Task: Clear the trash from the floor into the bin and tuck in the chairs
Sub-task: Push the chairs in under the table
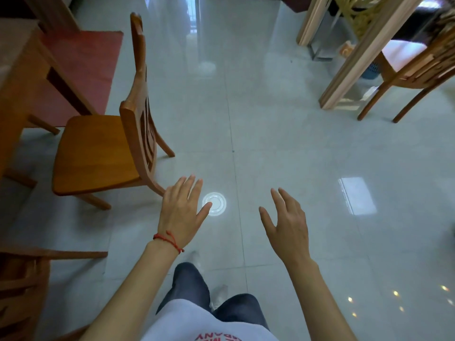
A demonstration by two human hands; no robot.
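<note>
Two bare hands hover over a glossy tiled floor (283,148) as a person walks between dining tables. The left hand (182,212), a red string bracelet (168,239) at its wrist, is spread flat with straight fingers and holds nothing; the right hand (288,222) is likewise open, fingers relaxed and slightly apart, empty. Just beside the left thumb lies a round clear plastic lid (214,203) on the tiles, the one piece of trash that can be made out here. To the left, a wooden chair (103,153) stands pulled out from its table (22,77), its seat fully exposed. Far right, another chair (418,70) sits partly under a pale-framed table (369,52), with what may be a blue basket (371,70) beneath; whether that is the bin cannot be told. The step in hand appears to be picking up the lid. That would call for stooping and pinching its thin rim off the slick tile, then finding the bin. The left chair looks not yet tucked in.
</note>
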